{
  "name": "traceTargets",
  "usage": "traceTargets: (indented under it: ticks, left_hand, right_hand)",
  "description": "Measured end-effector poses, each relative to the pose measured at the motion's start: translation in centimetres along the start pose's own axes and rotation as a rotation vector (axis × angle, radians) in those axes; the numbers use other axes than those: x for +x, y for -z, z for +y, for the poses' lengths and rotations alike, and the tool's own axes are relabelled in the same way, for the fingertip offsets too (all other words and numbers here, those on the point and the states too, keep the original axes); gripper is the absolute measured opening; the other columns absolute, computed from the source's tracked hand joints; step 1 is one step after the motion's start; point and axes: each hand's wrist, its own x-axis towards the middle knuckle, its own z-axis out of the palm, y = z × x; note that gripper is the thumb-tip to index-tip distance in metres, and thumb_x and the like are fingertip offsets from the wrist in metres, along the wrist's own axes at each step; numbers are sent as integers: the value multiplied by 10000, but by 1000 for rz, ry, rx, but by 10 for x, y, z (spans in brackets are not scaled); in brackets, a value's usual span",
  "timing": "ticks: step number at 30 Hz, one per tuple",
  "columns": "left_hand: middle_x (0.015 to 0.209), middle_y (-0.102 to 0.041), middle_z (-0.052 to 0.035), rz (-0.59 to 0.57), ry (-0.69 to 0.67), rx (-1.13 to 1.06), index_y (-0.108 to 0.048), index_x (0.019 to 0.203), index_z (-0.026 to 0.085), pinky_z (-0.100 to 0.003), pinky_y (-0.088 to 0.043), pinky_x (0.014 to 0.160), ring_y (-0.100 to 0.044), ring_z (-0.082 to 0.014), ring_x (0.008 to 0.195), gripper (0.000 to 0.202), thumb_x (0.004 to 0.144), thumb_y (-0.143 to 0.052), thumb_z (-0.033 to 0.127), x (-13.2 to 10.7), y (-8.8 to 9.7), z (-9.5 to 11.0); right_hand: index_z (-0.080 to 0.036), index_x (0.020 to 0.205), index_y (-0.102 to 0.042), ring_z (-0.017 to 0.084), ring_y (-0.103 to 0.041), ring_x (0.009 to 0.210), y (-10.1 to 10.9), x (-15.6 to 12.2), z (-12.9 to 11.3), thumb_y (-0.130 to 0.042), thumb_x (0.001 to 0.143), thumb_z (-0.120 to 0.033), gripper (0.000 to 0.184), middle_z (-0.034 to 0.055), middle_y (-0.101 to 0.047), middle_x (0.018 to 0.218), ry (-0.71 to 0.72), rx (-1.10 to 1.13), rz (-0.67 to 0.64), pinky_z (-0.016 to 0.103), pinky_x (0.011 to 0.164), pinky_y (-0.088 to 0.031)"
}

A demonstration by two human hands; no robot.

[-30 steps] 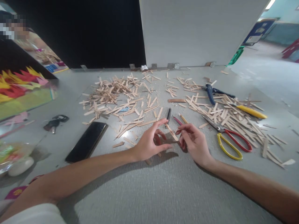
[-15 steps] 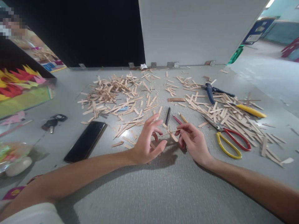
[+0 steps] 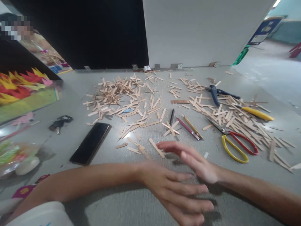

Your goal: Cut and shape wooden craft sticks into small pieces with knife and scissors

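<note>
My left hand [image 3: 178,193] lies low over the grey table [image 3: 131,201] near its front edge, fingers stretched out to the right and holding nothing. My right hand [image 3: 191,160] crosses just behind it, fingers extended to the left, empty too. A small cross of wooden sticks [image 3: 171,128] rests on the table beyond both hands. Next to it lie a black pen [image 3: 171,116], a red pencil [image 3: 188,128] and a yellow pencil [image 3: 192,126]. A single loose stick [image 3: 156,147] lies close to my right fingertips.
Piles of cut wooden sticks [image 3: 119,97] spread across the back. Red-and-yellow scissors [image 3: 235,142], blue pliers [image 3: 215,94] and a yellow-handled tool [image 3: 257,113] lie at the right. A black phone [image 3: 90,143] and keys [image 3: 58,123] sit at the left, beside coloured paper [image 3: 23,88].
Both hands let go of the crossed sticks, which now lie on the table. The hands pulled back toward me, fingers flattened, the left sweeping right in front of the right.
</note>
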Motion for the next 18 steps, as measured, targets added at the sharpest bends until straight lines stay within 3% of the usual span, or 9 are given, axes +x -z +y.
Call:
traceTargets:
  ticks: [2,4,6,8,10,12,13,16,18]
  left_hand:
    - [1235,-830,116,1,24,-27,-815,1173,586,-351,-714,831,-793,-267,1248,280,928,-755,463,6,-12,2]
    - [1127,-858,59,3,95,-7,-834,1219,513,-317,-719,790,-828,-279,1163,337,905,-761,417,10,-15,5]
    - [1121,-863,47,-58,223,59,-865,1110,454,-339,-738,843,-832,-285,1151,243,949,-700,376,13,-8,10]
    - [1176,-857,74,-106,278,152,-850,997,449,-338,-736,895,-820,-264,1188,229,1008,-650,340,12,5,16]
    - [1371,-802,84,-97,228,302,-810,1156,453,-308,-681,1031,-762,-204,1312,348,1093,-560,220,6,17,17]
    - [1520,-725,-26,-20,207,535,-751,1347,343,-397,-602,1175,-662,-252,1457,355,1128,-527,178,-3,24,12]
    - [1570,-684,-62,24,229,646,-713,1416,303,-463,-539,1243,-599,-277,1521,378,1133,-507,162,-8,25,8]
    - [1683,-553,-156,52,370,834,-596,1569,222,-717,-313,1326,-408,-381,1643,431,1165,-508,341,-20,24,-10]
    - [1719,-482,-207,55,492,850,-528,1633,185,-848,-172,1293,-369,-427,1655,566,1173,-453,505,-24,23,-20]
  right_hand:
    - [-327,1478,-743,315,-556,1556,-5,-2,-13,-517,1098,-703,580,123,-629,1642,-18,68,-291,514,1271,-452]
    - [-337,1559,-675,319,-493,1594,-5,-3,-24,-578,1077,-695,607,134,-537,1700,-36,106,-421,516,1291,-414]
    - [-322,1546,-687,336,-577,1529,0,-1,-34,-624,1064,-676,601,154,-599,1644,-94,104,-406,526,1240,-479]
    - [-281,1407,-800,353,-695,1412,10,2,-42,-616,1055,-700,577,156,-740,1494,-165,101,-369,533,1171,-551]
    - [-250,1101,-915,365,-815,1193,24,6,-46,-517,1044,-795,677,144,-862,1238,-166,119,-336,539,1034,-638]
    - [-256,815,-892,350,-848,927,44,10,-46,-471,1046,-813,735,121,-879,906,-93,-7,-170,526,877,-675]
    - [-256,813,-875,327,-835,859,58,12,-44,-522,1063,-744,652,111,-863,853,-68,-167,-2,494,835,-671]
    - [-242,1168,-832,214,-659,518,111,18,-35,-573,1095,-522,388,38,-747,651,-20,-828,415,355,600,-550]
    - [-190,1274,-781,214,-622,535,150,20,-27,-508,1107,-304,340,46,-711,641,-36,-1252,592,350,608,-491]
